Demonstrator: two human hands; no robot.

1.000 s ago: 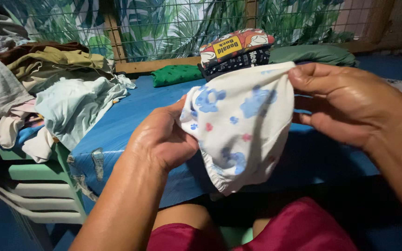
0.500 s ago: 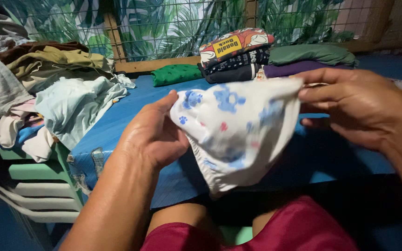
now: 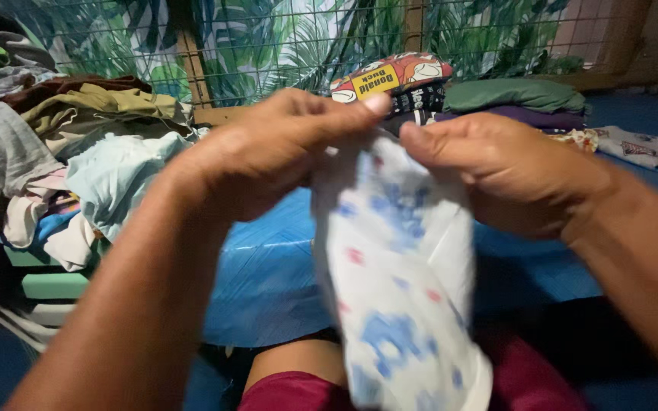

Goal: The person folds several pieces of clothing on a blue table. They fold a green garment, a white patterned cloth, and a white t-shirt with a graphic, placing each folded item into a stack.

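Both hands were brought close together above the blue tabletop (image 3: 268, 266), each pinching the top edge of a small white garment (image 3: 401, 297) printed with blue and red paw marks. The left hand (image 3: 260, 152) gripped it with thumb and fingers, and the right hand (image 3: 496, 171) clamped the edge just beside it. The garment hung lengthwise, its long axis near vertical, its lower end pointing down toward the person's lap. A stack of folded clothes (image 3: 420, 87) lay beyond.

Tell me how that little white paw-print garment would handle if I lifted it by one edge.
Probably floppy: the white garment hangs limp from both hands' pinch, left hand, right hand. Likely light, since fingertips alone carry it. It shouldn't roll or break.
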